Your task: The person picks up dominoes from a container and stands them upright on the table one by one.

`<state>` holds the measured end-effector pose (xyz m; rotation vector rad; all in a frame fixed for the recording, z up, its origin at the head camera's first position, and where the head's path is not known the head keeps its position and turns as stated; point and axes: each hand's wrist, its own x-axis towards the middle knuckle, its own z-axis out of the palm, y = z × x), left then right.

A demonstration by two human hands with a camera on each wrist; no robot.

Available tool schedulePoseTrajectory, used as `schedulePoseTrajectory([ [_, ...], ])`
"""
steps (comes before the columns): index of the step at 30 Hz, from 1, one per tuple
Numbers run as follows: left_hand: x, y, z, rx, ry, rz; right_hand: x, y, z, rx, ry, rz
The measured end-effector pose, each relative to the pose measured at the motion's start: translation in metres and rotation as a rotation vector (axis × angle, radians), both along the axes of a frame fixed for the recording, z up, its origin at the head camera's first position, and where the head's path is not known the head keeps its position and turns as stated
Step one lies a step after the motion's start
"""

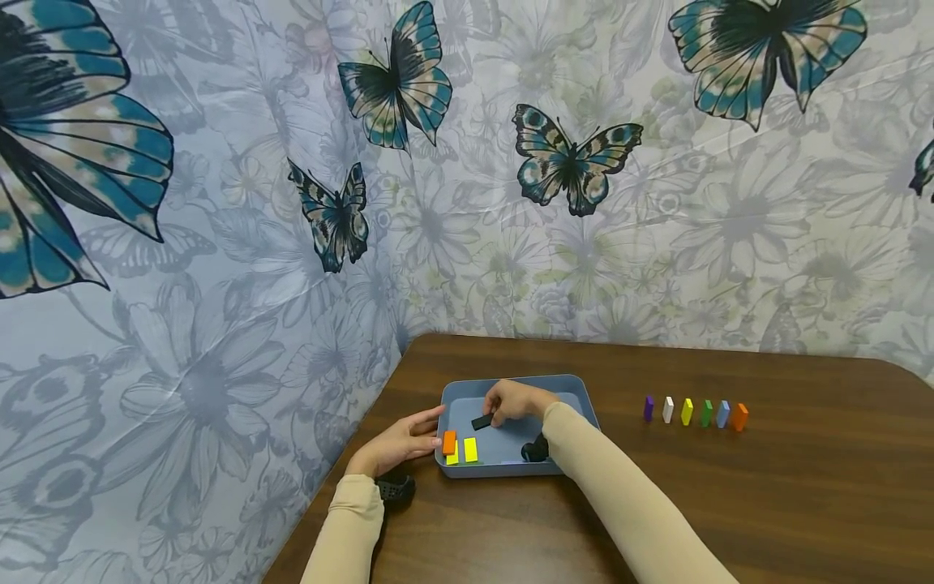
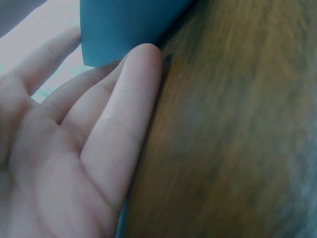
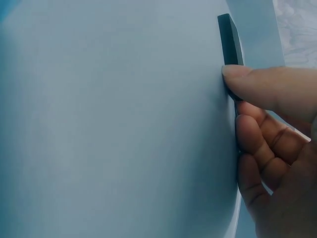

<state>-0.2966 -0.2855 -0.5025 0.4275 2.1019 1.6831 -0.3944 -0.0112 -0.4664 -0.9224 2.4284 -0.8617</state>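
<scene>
A blue-grey tray (image 1: 503,468) lies on the table. Inside it, my right hand (image 1: 516,399) pinches a black domino block (image 1: 481,422) between thumb and fingers. The right wrist view shows the dark block (image 3: 230,39) jutting past the thumb, close to the tray's floor. Orange (image 1: 448,442) and yellow blocks (image 1: 470,449) lie in the tray's near left corner; the orange one overlaps another yellow block (image 1: 453,457). Against the tray's left side rests my left hand (image 1: 397,444), its fingers extended. In the left wrist view, fingertips (image 2: 143,59) meet the tray wall (image 2: 124,29).
To the right of the tray, a row of upright blocks stands on the brown table (image 1: 803,487): purple (image 1: 649,408), white (image 1: 667,410), yellow (image 1: 687,411), green (image 1: 705,413), blue (image 1: 722,414) and orange (image 1: 739,417). A butterfly-patterned wall covering (image 1: 467,268) is behind the table.
</scene>
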Motion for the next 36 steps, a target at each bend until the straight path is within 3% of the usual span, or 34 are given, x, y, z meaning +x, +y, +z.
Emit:
schedulePoseTrajectory([
  [6,0.001,0.004,0.001,0.007,-0.008,0.015,-0.001,0.003,0.001,0.000,-0.005,0.000],
  [21,-0.021,0.000,0.002,0.009,-0.009,-0.003,-0.020,0.014,0.007,-0.067,-0.020,-0.039],
  [36,-0.008,0.000,-0.003,-0.008,0.022,-0.009,0.000,0.044,0.026,-0.216,0.036,-0.010],
])
